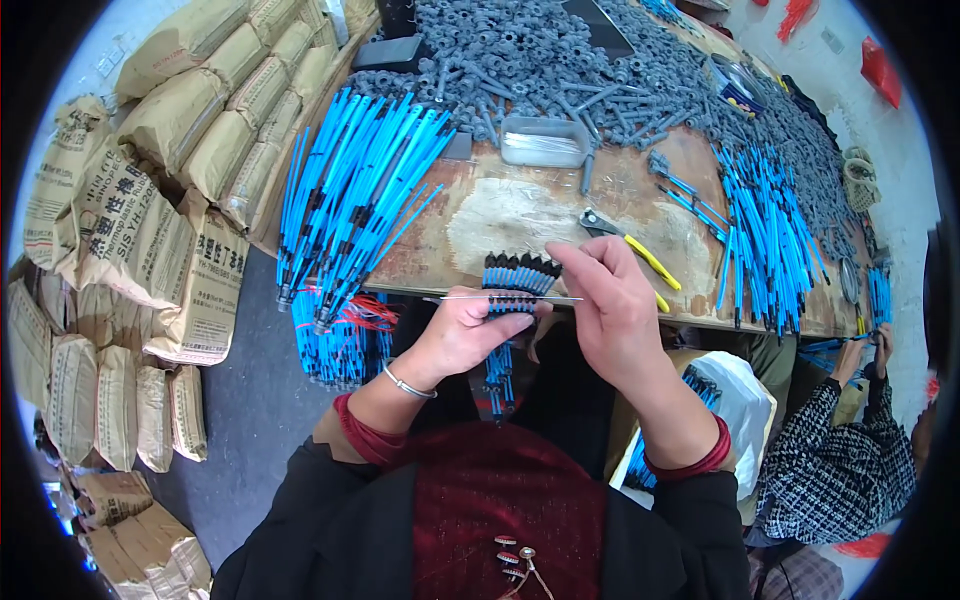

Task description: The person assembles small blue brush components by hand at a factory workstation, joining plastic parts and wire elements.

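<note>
My left hand (pixel 462 338) is closed round a compact bundle of blue sticks with black ends (pixel 522 275), held upright over the table's front edge. A thin straight metal rod (pixel 460 296) lies crosswise over the bundle, sticking out on both sides. My right hand (pixel 612 298) is at the bundle's right, its bent fingertips by the black ends and its thumb at the rod's right end. The exact contact there is hard to make out. Below the bundle hang more blue lengths (pixel 499 378). Yellow-handled pliers (pixel 645 258) lie just beyond my right hand.
Loose blue sticks lie at the table's left (pixel 365 185) and right (pixel 765 235). Behind is a heap of grey plastic pieces (pixel 500 50) and a clear tray of thin pins (pixel 543 143). Paper sacks (pixel 130 250) are stacked left. A person in a checked top (pixel 840 455) works at right.
</note>
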{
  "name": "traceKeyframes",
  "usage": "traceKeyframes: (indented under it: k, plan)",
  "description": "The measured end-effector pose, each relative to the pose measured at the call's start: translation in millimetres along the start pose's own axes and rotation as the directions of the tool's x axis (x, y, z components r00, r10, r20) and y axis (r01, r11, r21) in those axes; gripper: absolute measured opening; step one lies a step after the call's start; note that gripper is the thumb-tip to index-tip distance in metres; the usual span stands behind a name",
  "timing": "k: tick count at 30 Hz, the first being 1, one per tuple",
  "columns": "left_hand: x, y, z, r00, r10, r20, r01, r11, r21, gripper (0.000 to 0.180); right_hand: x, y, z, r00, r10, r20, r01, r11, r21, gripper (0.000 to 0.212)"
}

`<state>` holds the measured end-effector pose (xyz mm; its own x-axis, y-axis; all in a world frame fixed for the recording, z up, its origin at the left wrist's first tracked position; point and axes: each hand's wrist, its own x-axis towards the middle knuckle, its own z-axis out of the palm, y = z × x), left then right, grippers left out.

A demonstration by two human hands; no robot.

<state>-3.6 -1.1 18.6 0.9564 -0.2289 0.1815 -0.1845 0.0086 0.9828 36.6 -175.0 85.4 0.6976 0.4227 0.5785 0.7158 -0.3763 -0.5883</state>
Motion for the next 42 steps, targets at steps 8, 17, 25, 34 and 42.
traceKeyframes:
  k: [8, 17, 25, 34, 42]
  plan:
    - [-4.1, -6.9, -1.0, 1.000, -0.007, 0.020, 0.010, 0.991, -0.135, 0.020, 2.1, 1.6, -4.8, 0.987, 0.054, 0.151, -0.089, 0.968, 0.235, 0.020]
    - [-0.8, -3.3, -6.1, 0.998, 0.041, 0.049, -0.037, 0.996, -0.078, 0.020, 9.0, 2.1, -5.8, 0.985, -0.007, 0.174, -0.033, 0.974, 0.224, 0.018]
    - [-7.7, 2.4, -7.9, 0.982, -0.184, 0.042, 0.185, 0.983, -0.005, 0.019, 12.4, -9.3, -0.6, 0.993, -0.072, 0.094, 0.068, 0.997, 0.048, 0.029]
    - [-5.5, 3.8, 0.4, 1.000, 0.012, 0.029, -0.008, 0.991, -0.130, 0.018, 11.4, -1.0, -2.9, 0.986, -0.066, 0.152, 0.042, 0.987, 0.154, 0.029]
    - [-6.8, 2.7, -1.6, 0.997, -0.061, 0.037, 0.065, 0.993, -0.097, 0.019, 18.5, -8.5, -1.2, 0.975, -0.135, 0.175, 0.122, 0.989, 0.083, 0.028]
